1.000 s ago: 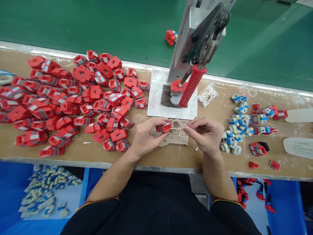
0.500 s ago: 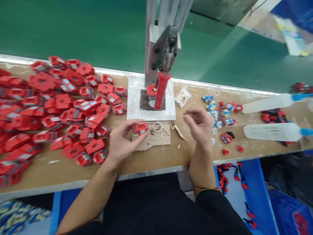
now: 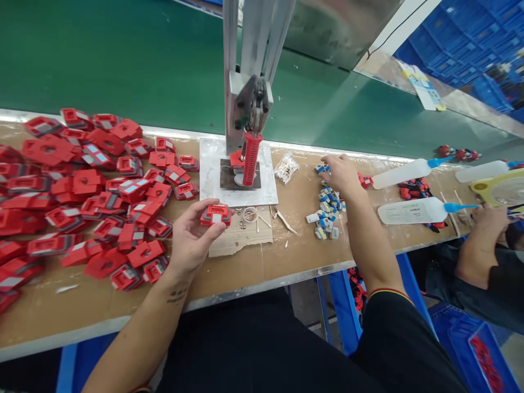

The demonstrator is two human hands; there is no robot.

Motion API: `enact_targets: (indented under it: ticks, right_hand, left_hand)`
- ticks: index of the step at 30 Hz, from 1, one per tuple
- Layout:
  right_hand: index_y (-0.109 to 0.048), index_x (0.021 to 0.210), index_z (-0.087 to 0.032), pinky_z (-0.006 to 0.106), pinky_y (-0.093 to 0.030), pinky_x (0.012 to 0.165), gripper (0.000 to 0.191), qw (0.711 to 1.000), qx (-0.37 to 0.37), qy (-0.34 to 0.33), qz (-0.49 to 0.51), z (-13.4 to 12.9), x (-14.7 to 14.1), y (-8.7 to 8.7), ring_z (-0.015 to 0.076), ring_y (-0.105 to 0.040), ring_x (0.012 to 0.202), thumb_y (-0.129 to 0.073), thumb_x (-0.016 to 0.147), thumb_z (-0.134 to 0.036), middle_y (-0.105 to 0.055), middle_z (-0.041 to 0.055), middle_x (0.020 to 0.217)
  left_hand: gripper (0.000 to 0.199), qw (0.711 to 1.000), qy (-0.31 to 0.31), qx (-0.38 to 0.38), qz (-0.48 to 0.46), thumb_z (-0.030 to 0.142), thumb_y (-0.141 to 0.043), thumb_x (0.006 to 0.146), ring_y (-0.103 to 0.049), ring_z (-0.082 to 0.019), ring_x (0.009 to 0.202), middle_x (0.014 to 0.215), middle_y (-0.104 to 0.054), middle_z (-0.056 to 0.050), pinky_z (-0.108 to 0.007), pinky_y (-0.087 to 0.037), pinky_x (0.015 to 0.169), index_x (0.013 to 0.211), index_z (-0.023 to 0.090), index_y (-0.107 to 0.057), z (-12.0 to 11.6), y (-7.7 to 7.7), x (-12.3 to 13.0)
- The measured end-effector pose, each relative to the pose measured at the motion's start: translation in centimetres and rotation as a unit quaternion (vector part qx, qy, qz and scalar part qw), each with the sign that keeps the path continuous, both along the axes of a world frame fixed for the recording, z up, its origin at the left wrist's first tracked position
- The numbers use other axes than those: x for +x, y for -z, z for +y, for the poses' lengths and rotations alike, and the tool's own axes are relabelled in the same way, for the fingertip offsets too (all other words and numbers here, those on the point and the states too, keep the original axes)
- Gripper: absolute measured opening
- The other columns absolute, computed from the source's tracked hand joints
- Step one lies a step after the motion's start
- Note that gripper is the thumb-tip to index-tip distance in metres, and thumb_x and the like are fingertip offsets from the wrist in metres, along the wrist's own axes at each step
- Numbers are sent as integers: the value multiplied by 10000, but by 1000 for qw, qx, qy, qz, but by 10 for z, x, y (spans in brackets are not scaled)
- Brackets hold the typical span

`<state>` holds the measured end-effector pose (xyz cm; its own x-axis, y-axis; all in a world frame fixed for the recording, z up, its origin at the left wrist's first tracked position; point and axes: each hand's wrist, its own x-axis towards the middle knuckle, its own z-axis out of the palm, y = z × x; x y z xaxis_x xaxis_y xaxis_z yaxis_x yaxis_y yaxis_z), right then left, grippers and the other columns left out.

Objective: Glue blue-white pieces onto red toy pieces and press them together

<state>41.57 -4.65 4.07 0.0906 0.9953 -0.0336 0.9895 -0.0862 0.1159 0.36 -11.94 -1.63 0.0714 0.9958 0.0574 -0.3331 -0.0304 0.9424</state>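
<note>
My left hand (image 3: 190,234) is closed on a red plastic toy-car body (image 3: 215,214), thumb at its front edge and fingers behind. It is held above the left part of a piece of cardboard (image 3: 241,240). To the right, my right hand (image 3: 340,173) reaches to the far end of a pile of small blue, white and yellow blocks (image 3: 325,210). Its finger and thumb lie on either side of a small blue-and-white block (image 3: 322,169) and look closed on it. Between the hands stands a press with a red handle (image 3: 252,158); a red piece (image 3: 236,159) sits on its base.
Many red toy-car bodies (image 3: 94,185) cover the table's left side. A bag of cotton swabs (image 3: 286,167) lies right of the press. White squeeze bottles (image 3: 411,210) lie farther right, near a co-worker's hand (image 3: 489,218). A green surface (image 3: 123,65) runs behind.
My right hand has moved outward and away from me to the block pile. My left hand still holds the toy-car body. The view has turned right, bringing a co-worker's arm into sight.
</note>
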Motion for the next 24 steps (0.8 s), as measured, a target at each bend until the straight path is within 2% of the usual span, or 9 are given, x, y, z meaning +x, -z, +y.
enact_targets:
  ticks: [3, 9, 13, 16, 18, 21, 22, 23, 24]
  right_hand:
    - [-689, 1356, -107, 486, -474, 1048, 457, 998, -39, -11, -40, 18, -7, 4, 403, -586, 1251, -660, 901, -141, -765, 245, 1280]
    - [-705, 1334, -115, 501, -469, 1030, 430, 999, -23, -19, -17, 7, -10, 14, 403, -590, 1216, -535, 940, -118, -721, 265, 1277]
    - [-764, 1217, -128, 465, -509, 962, 371, 999, -18, -6, 39, 7, -11, 18, 376, -633, 1150, -564, 905, -114, -681, 257, 1288]
    - [-791, 1067, -113, 455, -531, 934, 302, 994, -1, 1, 106, 9, -12, 17, 327, -674, 1023, -563, 868, -98, -694, 242, 1199]
    - [-785, 1011, -124, 440, -554, 897, 251, 987, 13, -4, 163, 6, -15, 14, 282, -690, 919, -582, 864, -134, -716, 197, 1099]
    - [-746, 1035, -181, 389, -583, 825, 210, 967, 30, -27, 253, -12, -30, 11, 225, -707, 856, -609, 908, -277, -743, 111, 1019]
    - [-724, 1035, -203, 373, -586, 805, 204, 950, 41, -36, 308, -22, -37, 10, 214, -711, 869, -630, 917, -340, -756, 100, 1045]
    - [-702, 1025, -223, 358, -585, 783, 212, 922, 54, -43, 381, -33, -46, 10, 204, -711, 880, -665, 914, -400, -767, 97, 1092]
    - [-682, 1003, -238, 345, -579, 751, 238, 877, 69, -46, 473, -45, -56, 9, 195, -704, 870, -716, 895, -448, -775, 98, 1139]
  left_hand:
    - [538, 1000, -6, -11, 15, 452, -994, 728, -829, -209, 828, 958, -837, -71, -282, -683, 762, 1156, 210, -774, 2, 2, -2]
    - [554, 999, 16, -14, 24, 458, -982, 737, -828, -208, 814, 957, -845, -96, -281, -685, 751, 1168, 180, -774, -1, -1, -1]
    - [520, 998, 47, 1, 36, 449, -964, 765, -821, -213, 787, 913, -840, -92, -299, -684, 730, 1165, 178, -771, -4, -5, 1]
    - [510, 998, 52, 11, 47, 442, -958, 775, -815, -222, 783, 896, -833, -87, -316, -680, 724, 1171, 181, -770, -4, -7, 1]
    - [506, 997, 52, 16, 47, 440, -948, 787, -815, -226, 788, 890, -830, -85, -323, -679, 730, 1179, 180, -763, -4, -7, 0]
    - [507, 998, 47, 22, 42, 437, -940, 799, -810, -211, 785, 897, -827, -80, -307, -673, 728, 1191, 184, -744, -3, -8, 0]
    - [520, 998, 44, 23, 37, 434, -947, 791, -808, -202, 785, 910, -828, -77, -294, -669, 720, 1197, 190, -733, -3, -8, 1]
    - [534, 998, 43, 23, 29, 431, -958, 779, -806, -195, 784, 923, -828, -74, -280, -664, 710, 1196, 197, -720, -3, -8, 1]
    - [542, 999, 44, 20, 19, 430, -969, 768, -805, -190, 783, 934, -828, -72, -270, -659, 701, 1184, 203, -706, -3, -8, 1]
